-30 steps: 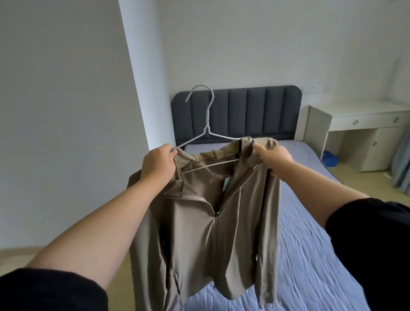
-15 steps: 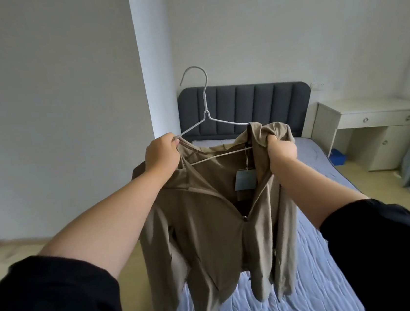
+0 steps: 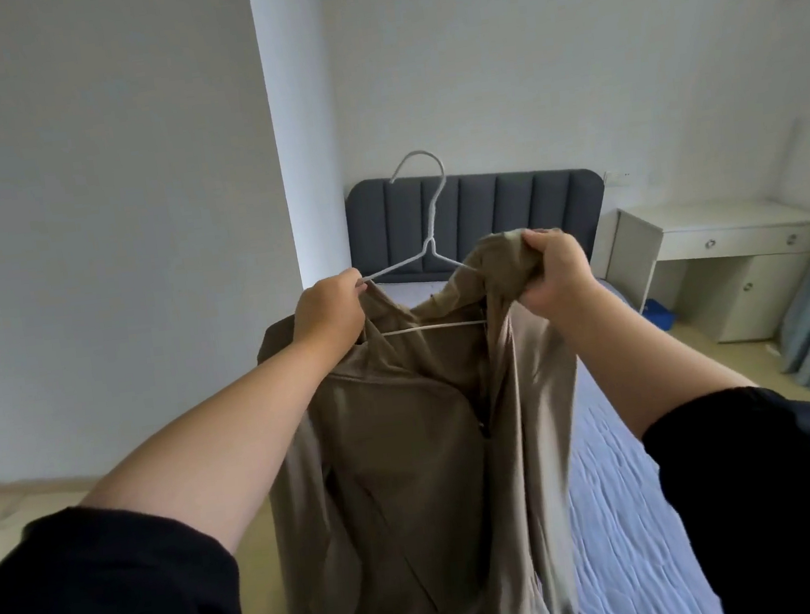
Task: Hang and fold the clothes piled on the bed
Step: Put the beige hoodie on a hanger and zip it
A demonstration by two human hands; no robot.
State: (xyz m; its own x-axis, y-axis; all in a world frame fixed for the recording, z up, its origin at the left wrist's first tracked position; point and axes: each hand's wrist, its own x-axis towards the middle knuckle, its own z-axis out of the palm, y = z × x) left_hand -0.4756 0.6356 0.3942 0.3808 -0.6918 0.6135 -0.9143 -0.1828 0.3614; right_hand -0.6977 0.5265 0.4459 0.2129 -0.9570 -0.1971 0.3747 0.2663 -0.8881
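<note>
While the hanger (image 3: 429, 253) is pinched by the left hand (image 3: 330, 310), the jacket (image 3: 422, 431) shoulder is gripped, bunched, by the right hand (image 3: 557, 269).

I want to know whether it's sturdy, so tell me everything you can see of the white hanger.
The hanger is thin and white, seemingly coated wire, with a twisted neck and an open hook curling left on top. It is held upright in the air. The left hand pinches its left shoulder tip; the right shoulder is hidden under the tan jacket, whose bunched collar the right hand grips. The bottom bar shows inside the neck opening.
</note>
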